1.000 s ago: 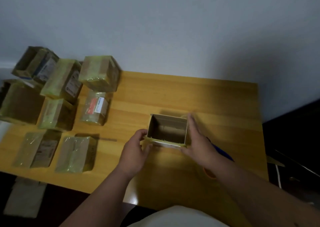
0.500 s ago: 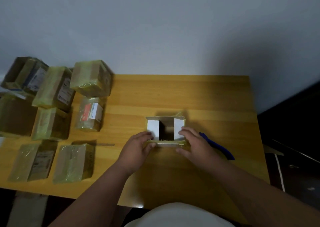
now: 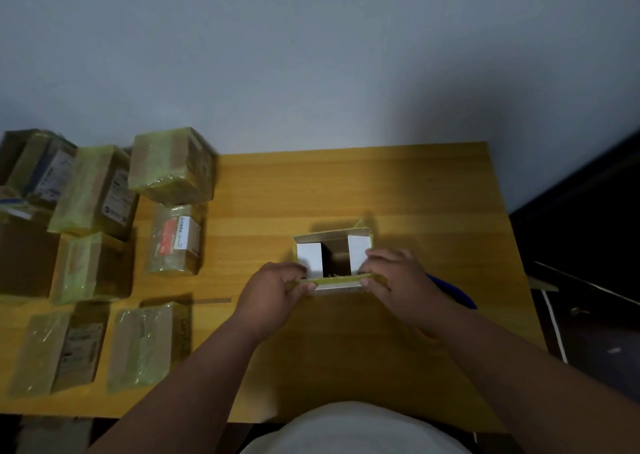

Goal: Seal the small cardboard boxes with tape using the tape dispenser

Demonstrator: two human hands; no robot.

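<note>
A small open cardboard box (image 3: 334, 242) stands at the middle of the wooden table (image 3: 381, 183). Its two white side flaps are folded inward over the dark opening. My left hand (image 3: 273, 289) grips the near flap at its left end, and my right hand (image 3: 394, 277) grips it at the right end. That near flap carries a strip of yellowish tape. A blue object (image 3: 453, 292), perhaps the tape dispenser's handle, lies on the table behind my right wrist, mostly hidden.
Several boxes wrapped in yellowish tape fill the table's left side, among them one at the back (image 3: 171, 164), one with a red label (image 3: 175, 239) and one near the front edge (image 3: 145, 343). A dark floor with a white cable (image 3: 554, 318) lies to the right.
The box's two white side flaps have been folded in. Both hands came from the box's sides to its near flap and now grip it at each end.
</note>
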